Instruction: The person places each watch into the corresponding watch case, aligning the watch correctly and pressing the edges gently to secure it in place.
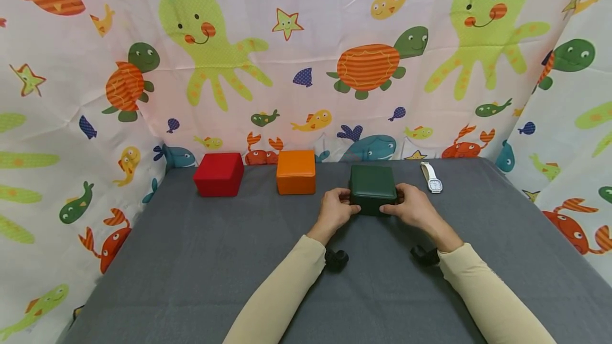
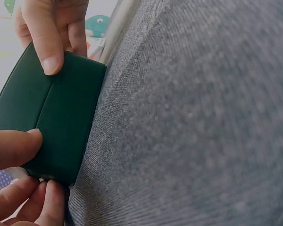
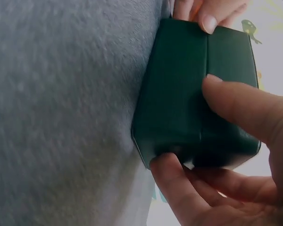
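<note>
A dark green box [image 1: 373, 182] with a closed lid sits on the grey cloth, gripped from both sides. My left hand [image 1: 333, 210] holds its left side, thumb on the front face and fingers along the side. My right hand [image 1: 415, 207] grips the right side in the same manner. In the left wrist view the left thumb lies close to the lid seam of the green box [image 2: 66, 113]. The right wrist view shows the right thumb at that seam on the box [image 3: 174, 84], with fingertips against its side.
A white wristwatch [image 1: 432, 178] lies right of the green box. To the left stand an orange box [image 1: 296, 173] and, farther off, a red box [image 1: 219, 175]. A curtain [image 1: 287, 68] printed with sea animals hangs behind the grey-covered table [image 1: 215, 264].
</note>
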{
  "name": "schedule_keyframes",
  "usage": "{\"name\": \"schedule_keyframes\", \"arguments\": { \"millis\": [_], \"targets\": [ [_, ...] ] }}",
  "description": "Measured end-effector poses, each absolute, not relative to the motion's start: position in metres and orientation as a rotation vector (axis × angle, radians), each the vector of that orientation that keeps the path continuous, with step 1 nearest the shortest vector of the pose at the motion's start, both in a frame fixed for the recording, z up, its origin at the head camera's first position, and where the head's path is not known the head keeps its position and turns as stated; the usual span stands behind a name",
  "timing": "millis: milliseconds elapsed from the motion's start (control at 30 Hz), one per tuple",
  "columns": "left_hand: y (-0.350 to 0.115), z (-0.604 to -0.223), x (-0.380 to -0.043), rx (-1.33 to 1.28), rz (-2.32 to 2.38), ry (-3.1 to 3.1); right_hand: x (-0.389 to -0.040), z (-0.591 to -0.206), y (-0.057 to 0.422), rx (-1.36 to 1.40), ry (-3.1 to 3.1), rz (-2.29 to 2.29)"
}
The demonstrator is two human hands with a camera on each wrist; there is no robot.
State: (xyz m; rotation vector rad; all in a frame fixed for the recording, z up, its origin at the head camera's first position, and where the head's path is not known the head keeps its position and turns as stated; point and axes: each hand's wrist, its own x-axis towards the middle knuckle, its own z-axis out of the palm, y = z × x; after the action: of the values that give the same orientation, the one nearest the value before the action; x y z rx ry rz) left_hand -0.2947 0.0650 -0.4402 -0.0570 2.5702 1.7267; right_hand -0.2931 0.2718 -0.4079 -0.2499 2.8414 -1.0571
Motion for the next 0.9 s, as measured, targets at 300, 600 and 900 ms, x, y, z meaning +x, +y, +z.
{"name": "schedule_keyframes", "arguments": {
  "millis": [300,600,900],
  "targets": [
    [0.0666,-0.4408,-0.2949,-0.059,1.794,2.532,-0.2893,-0.4063,0.2684,-0.237,2.905,-1.037],
    [0.0686,-0.4374,-0.2946,-0.073,1.825,2.527,-0.2878,-0.4038,0.2681,-0.215,2.914,-1.068],
    [0.0725,-0.442,-0.2959,-0.16,1.896,2.513,-0.2907,-0.41,0.2693,-0.401,2.998,-0.959]
  ]
}}
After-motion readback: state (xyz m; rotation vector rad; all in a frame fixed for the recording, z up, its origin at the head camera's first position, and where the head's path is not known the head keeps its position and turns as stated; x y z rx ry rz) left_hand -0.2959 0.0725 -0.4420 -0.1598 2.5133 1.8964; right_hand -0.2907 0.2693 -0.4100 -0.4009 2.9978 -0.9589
